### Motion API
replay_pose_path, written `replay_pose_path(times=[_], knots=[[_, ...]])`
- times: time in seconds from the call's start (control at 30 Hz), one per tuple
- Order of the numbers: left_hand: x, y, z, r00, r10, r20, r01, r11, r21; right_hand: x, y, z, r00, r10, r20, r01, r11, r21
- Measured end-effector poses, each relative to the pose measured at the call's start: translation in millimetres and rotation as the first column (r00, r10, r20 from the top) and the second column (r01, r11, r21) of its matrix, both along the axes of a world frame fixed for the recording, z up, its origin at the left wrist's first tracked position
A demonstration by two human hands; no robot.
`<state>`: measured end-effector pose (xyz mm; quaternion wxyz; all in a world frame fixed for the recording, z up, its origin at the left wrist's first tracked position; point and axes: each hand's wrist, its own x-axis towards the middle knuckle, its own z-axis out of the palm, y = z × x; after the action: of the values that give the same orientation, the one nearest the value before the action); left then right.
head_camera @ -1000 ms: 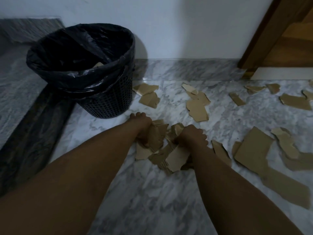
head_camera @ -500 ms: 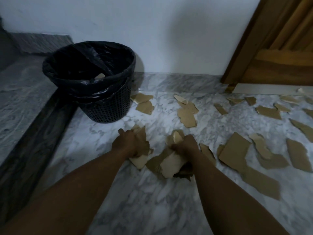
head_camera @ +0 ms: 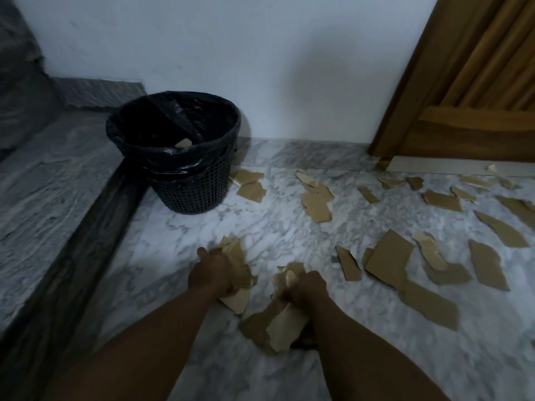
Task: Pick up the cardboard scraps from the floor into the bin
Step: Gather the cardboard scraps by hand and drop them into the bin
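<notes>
A white painted wall (head_camera: pixel 260 53) closes the rear of the scene. A grey marble skirting (head_camera: pixel 304 149) runs along its base. At upper right stands a wooden door (head_camera: pixel 492 68) (ribbed upper panel, plain bottom rail) in a wooden frame (head_camera: pixel 411 82), with a pale threshold strip (head_camera: pixel 448 166) beneath. At left, a raised marble ledge (head_camera: pixel 58 175) ends in a dark vertical face (head_camera: pixel 95 241).

bin (head_camera: pixel 193 183) left by wall (head_camera: pixel 260 68), scraps (head_camera: pixel 389 256) right on floor (head_camera: pixel 179 256)

Floor (head_camera: pixel 289 235): polished marble, grey-veined. Scraps (head_camera: pixel 388 257): matt brown cardboard, torn edges. Bin (head_camera: pixel 192 195): black plastic mesh w/ glossy liner (head_camera: pixel 173 157). Door (head_camera: pixel 477 82): varnished wood.
</notes>
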<state>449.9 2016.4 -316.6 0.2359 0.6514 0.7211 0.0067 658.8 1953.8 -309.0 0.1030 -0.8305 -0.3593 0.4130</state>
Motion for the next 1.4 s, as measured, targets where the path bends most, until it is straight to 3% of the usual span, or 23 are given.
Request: replay_pose_path(times=[0.17, 0.27, 0.43, 0.53, 0.63, 0.73, 0.83, 1.0, 1.03, 1.1, 1.2, 1.23, 1.3, 1.4], knots=[[-6.1, -7.7, 14.5, 0.997, -0.081, -0.017, 0.08, 0.995, -0.066, 0.3, 7.2, 22.7, 0.995, 0.048, -0.088, -0.05, 0.998, -0.023], [-0.7, 23.4, 58.0, 0.993, -0.078, 0.086, 0.079, 0.997, -0.012, 18.3, 35.9, 69.2, 0.987, -0.1, -0.126, 0.116, 0.986, 0.123], [9.3, 80.1, 191.6, 0.944, -0.224, 0.243, 0.131, 0.929, 0.347, 11.7, 96.4, 179.6, 0.969, -0.151, -0.195, 0.228, 0.851, 0.472], [-12.0, 114.6, 255.6, 0.939, -0.209, 0.272, 0.075, 0.899, 0.431, -9.7, 131.6, 246.4, 0.97, -0.137, -0.198, 0.231, 0.763, 0.603], [-40.9, 127.9, 277.7, 0.935, -0.137, 0.327, -0.041, 0.874, 0.483, -33.5, 166.3, 281.3, 0.939, -0.151, -0.31, 0.331, 0.643, 0.691], [-65.0, 139.7, 265.3, 0.89, -0.027, 0.455, -0.196, 0.879, 0.435, -64.2, 188.7, 283.6, 0.901, -0.2, -0.385, 0.428, 0.56, 0.71], [-86.4, 149.5, 252.0, 0.754, 0.146, 0.641, -0.443, 0.833, 0.331, -101.1, 206.9, 270.9, 0.773, -0.211, -0.599, 0.619, 0.46, 0.637], [-100.7, 169.9, 240.8, 0.692, 0.238, 0.682, -0.597, 0.719, 0.355, -154.3, 229.4, 268.0, 0.668, -0.101, -0.738, 0.726, 0.308, 0.615], [-102.6, 174.5, 237.8, 0.687, 0.241, 0.685, -0.606, 0.711, 0.357, -161.0, 234.1, 266.6, 0.669, -0.072, -0.74, 0.72, 0.312, 0.62], [-104.9, 178.6, 232.6, 0.71, 0.223, 0.668, -0.577, 0.728, 0.37, -169.8, 239.8, 260.5, 0.687, -0.036, -0.725, 0.671, 0.415, 0.615], [-109.1, 182.7, 224.1, 0.772, 0.166, 0.613, -0.463, 0.808, 0.364, -173.8, 240.4, 243.5, 0.722, 0.078, -0.687, 0.42, 0.74, 0.525], [-111.0, 183.5, 221.5, 0.788, 0.163, 0.593, -0.433, 0.832, 0.347, -173.0, 237.0, 238.3, 0.736, 0.139, -0.663, 0.303, 0.808, 0.505], [-116.7, 185.9, 215.1, 0.813, 0.181, 0.553, -0.414, 0.848, 0.33, -170.0, 233.9, 229.0, 0.797, 0.19, -0.573, 0.186, 0.826, 0.532], [-125.7, 185.2, 205.8, 0.866, 0.242, 0.438, -0.429, 0.81, 0.4, -158.3, 236.7, 213.0, 0.951, 0.122, -0.284, 0.112, 0.718, 0.686]])
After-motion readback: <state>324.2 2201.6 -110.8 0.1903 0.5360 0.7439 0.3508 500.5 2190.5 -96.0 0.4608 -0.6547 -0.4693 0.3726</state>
